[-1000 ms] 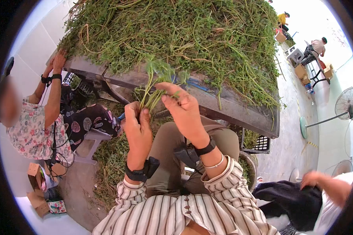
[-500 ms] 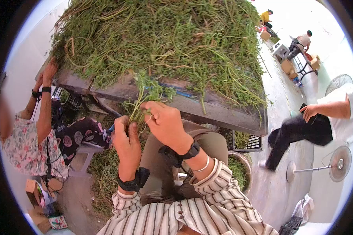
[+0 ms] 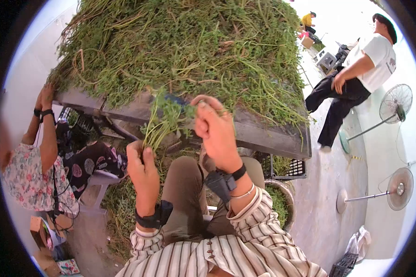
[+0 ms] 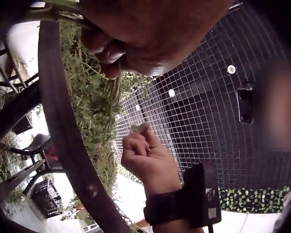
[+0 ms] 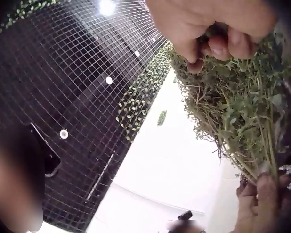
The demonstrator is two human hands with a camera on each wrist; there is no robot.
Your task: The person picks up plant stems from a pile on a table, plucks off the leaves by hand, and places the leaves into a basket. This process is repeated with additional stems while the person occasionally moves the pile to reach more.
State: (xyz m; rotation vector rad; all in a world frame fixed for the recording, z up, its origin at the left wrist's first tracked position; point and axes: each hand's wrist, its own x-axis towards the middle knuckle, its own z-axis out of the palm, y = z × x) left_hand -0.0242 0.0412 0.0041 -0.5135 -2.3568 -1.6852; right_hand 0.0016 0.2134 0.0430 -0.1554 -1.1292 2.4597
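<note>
My left hand [image 3: 144, 173] grips a small bunch of leafy green stems [image 3: 161, 123] by the lower ends, between thumb and fingers. The leafy tops point up toward the table edge. To the right of the bunch is my right hand [image 3: 217, 136], apart from it, with fingers curled. In the left wrist view, a small green leaf [image 4: 139, 128] shows pinched at the right hand's fingertips. Beyond both hands, a broad heap of cut greens [image 3: 180, 46] covers the dark table [image 3: 268, 131].
Black crates [image 3: 289, 167] and a round tub of greens [image 3: 282, 203] stand under and beside the table's right end. A person in a floral top [image 3: 34, 177] sits at left. Another person in a white shirt [image 3: 372, 60] is at right, near standing fans [image 3: 400, 188]. Loose greens litter the floor.
My right hand has moved from the bunch up and to the right, while the left keeps its grip. The person in white has moved farther off at right.
</note>
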